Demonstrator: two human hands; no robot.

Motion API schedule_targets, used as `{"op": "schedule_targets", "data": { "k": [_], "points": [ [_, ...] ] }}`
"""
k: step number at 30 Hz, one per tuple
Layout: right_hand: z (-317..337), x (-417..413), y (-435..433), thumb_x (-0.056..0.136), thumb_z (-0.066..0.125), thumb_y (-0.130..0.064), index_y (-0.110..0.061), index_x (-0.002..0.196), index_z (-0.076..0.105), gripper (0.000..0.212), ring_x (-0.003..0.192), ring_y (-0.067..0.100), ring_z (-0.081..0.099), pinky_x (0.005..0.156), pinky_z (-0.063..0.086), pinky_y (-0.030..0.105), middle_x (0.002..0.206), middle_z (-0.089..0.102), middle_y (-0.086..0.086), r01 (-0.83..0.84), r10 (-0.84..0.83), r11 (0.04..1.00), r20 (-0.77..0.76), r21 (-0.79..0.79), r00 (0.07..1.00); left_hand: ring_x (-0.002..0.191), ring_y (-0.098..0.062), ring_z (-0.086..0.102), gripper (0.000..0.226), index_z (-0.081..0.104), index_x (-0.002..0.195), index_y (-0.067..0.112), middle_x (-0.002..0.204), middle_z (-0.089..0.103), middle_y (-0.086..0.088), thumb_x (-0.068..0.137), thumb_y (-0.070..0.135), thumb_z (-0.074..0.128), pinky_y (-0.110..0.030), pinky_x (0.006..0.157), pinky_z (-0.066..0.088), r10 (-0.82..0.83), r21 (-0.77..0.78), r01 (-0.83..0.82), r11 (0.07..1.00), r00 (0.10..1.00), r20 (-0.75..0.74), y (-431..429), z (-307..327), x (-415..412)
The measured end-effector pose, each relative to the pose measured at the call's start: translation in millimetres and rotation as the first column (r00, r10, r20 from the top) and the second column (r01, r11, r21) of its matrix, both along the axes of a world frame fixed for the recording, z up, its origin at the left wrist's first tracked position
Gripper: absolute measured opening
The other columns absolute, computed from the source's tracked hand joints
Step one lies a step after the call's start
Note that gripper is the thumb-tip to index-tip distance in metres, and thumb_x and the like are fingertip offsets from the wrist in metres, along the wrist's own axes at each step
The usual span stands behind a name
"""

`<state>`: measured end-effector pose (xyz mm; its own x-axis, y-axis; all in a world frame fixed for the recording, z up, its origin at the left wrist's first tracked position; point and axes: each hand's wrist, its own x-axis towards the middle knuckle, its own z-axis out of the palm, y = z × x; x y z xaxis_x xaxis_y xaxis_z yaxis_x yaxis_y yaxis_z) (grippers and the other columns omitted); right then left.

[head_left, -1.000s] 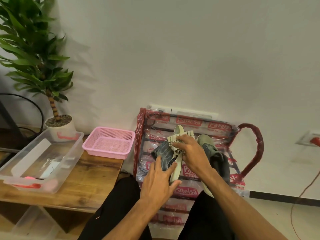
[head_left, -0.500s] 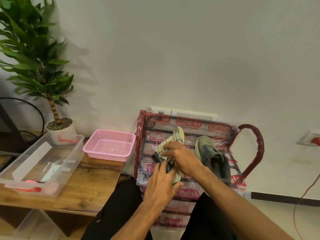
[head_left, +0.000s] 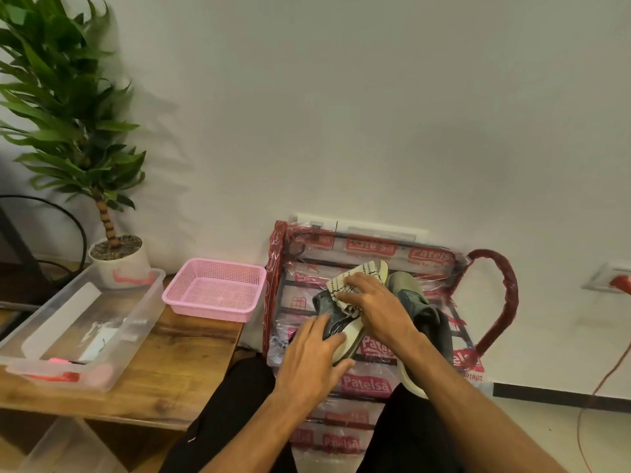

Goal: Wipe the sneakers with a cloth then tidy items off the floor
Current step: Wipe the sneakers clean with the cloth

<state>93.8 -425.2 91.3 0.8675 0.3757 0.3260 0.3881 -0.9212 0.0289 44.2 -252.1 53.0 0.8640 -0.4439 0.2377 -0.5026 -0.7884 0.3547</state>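
Two grey sneakers with pale soles lie on a plastic-wrapped red rack (head_left: pixel 372 384). The left sneaker (head_left: pixel 333 314) is tipped on its side. My left hand (head_left: pixel 312 360) holds its heel end, thumb under the sole and fingers over the upper. My right hand (head_left: pixel 374 307) presses a white cloth with dark lines (head_left: pixel 355 276) onto the sneaker's upper, fingers bent over the cloth. The second sneaker (head_left: pixel 425 317) lies just right of my right wrist, its heel partly hidden by my forearm.
A wooden table (head_left: pixel 177 356) stands at the left with a pink mesh basket (head_left: pixel 215 290), a clear plastic bin (head_left: pixel 85 332) and a potted plant (head_left: pixel 117 257). A wall socket with a red plug (head_left: pixel 614 279) and an orange cable (head_left: pixel 601 387) are at the right.
My right hand has slid the cloth along the left sneaker, first toward the left, then back up toward the toe. My left hand has closed on the heel end.
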Motion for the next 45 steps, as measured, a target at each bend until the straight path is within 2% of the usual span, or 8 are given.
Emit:
{"op": "schedule_targets", "data": {
  "k": [4,8,18,26,30,35,41,45],
  "points": [
    [4,-9,-2,0.071,0.075,0.003,-0.017,0.119,0.069,0.053,0.130,0.033,0.047,0.105,0.042,0.048,0.134,0.057,0.011,0.070,-0.076,0.989,0.036,0.134,0.996,0.148,-0.029,-0.007,0.064,0.021,0.147,0.046,0.161,-0.004,-0.011,0.092,0.050,0.054,-0.052,0.119,-0.001,-0.003,0.051,0.009,0.999,0.994,-0.113,-6,4,9],
    [8,-17,-7,0.074,0.071,0.007,-0.014,0.119,0.069,0.050,0.125,0.029,0.049,0.098,0.048,0.046,0.131,0.058,0.010,0.168,-0.201,0.933,0.073,0.318,0.977,0.147,-0.034,-0.004,0.070,0.018,0.146,0.050,0.160,-0.004,-0.009,0.091,0.036,0.059,-0.055,0.118,0.009,0.006,0.055,0.004,0.998,0.984,-0.176,-7,1,6],
    [-7,-26,-5,0.084,0.058,0.005,-0.021,0.129,0.063,0.053,0.131,0.019,0.042,0.103,0.042,0.034,0.137,0.051,0.001,0.235,-0.208,0.921,-0.117,0.311,0.971,0.141,-0.035,0.021,0.080,0.012,0.145,0.053,0.159,0.005,-0.011,0.082,0.044,0.060,-0.053,0.115,0.023,0.088,-0.001,-0.092,0.996,0.954,-0.287,-9,6,20],
    [-10,-26,-5,0.077,0.056,0.011,-0.022,0.128,0.063,0.061,0.131,0.018,0.042,0.103,0.042,0.035,0.138,0.051,0.000,0.157,-0.125,0.922,-0.113,0.353,0.986,0.128,-0.033,0.031,0.078,0.018,0.145,0.044,0.150,0.011,-0.012,0.080,0.062,0.058,-0.042,0.109,0.030,0.132,0.096,-0.120,0.988,0.982,-0.137,-26,11,-16],
    [-8,-29,-5,0.082,0.059,0.004,-0.023,0.131,0.061,0.056,0.133,0.018,0.039,0.103,0.042,0.035,0.140,0.049,0.000,0.157,-0.128,0.949,-0.120,0.274,0.984,0.135,-0.031,0.022,0.075,0.021,0.147,0.041,0.154,0.013,-0.012,0.082,0.066,0.049,-0.041,0.113,0.025,0.098,0.126,-0.090,0.988,0.994,-0.051,-26,8,-15],
    [-4,-23,-7,0.076,0.074,-0.001,-0.020,0.121,0.068,0.049,0.128,0.027,0.049,0.102,0.047,0.045,0.132,0.059,0.004,0.133,-0.137,0.986,0.039,0.100,0.990,0.148,-0.019,-0.010,0.084,0.008,0.155,0.024,0.162,-0.001,-0.007,0.090,0.064,0.044,-0.033,0.117,-0.013,-0.107,0.164,0.106,0.981,0.994,-0.003,-28,3,-4],
    [-18,-4,-22,0.075,0.080,-0.012,-0.018,0.121,0.066,0.049,0.125,0.029,0.054,0.103,0.045,0.044,0.129,0.062,0.007,-0.175,0.201,0.957,0.090,-0.230,0.975,0.149,-0.019,-0.008,0.080,-0.001,0.154,0.018,0.162,0.000,-0.008,0.095,0.062,0.028,-0.035,0.120,-0.010,-0.119,0.153,0.123,0.980,0.992,-0.037,-29,-4,-11],
    [-3,30,-27,0.062,0.090,-0.017,-0.019,0.118,0.068,0.060,0.119,0.029,0.056,0.101,0.045,0.042,0.124,0.063,0.007,0.024,0.000,0.956,0.083,-0.292,0.997,0.147,-0.018,-0.015,0.083,-0.010,0.153,0.020,0.161,-0.013,-0.006,0.087,0.065,0.014,-0.039,0.121,-0.005,-0.147,0.194,0.154,0.969,0.988,-0.051,-29,-4,-8]
  ]
}}
